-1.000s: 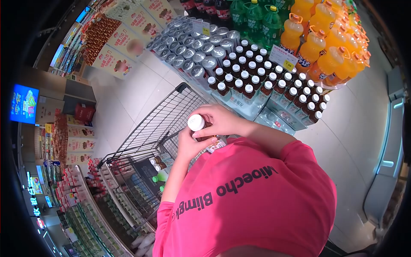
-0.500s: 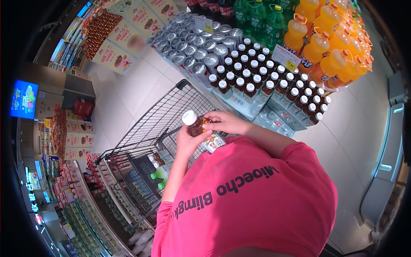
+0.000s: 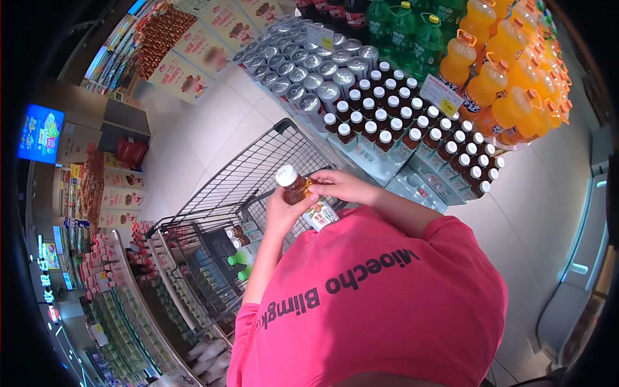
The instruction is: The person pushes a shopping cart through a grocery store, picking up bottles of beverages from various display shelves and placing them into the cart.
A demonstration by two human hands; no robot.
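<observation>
Both my hands hold a bottle of brown drink (image 3: 320, 215) with a white cap and a white printed label, tilted in front of my chest. My left hand (image 3: 282, 211) wraps round its side below the cap. From the other side, my right hand (image 3: 345, 186) has its fingers on the bottle near the top of the label. Just beyond my hands stands a black wire shopping cart (image 3: 240, 155). Inside it lie several white-capped brown bottles (image 3: 240, 236) and bottles with green caps (image 3: 242, 259).
Ahead, a floor display holds rows of white-capped brown bottles (image 3: 412, 126), silver cans (image 3: 309, 71), green bottles (image 3: 425, 48) and large orange drink bottles (image 3: 516, 106). A price sign (image 3: 442, 95) stands among them. Stocked shelves (image 3: 122, 322) line the left.
The view has shifted slightly, so the display sits a little further right and lower. My hands keep the same hold on the bottle.
</observation>
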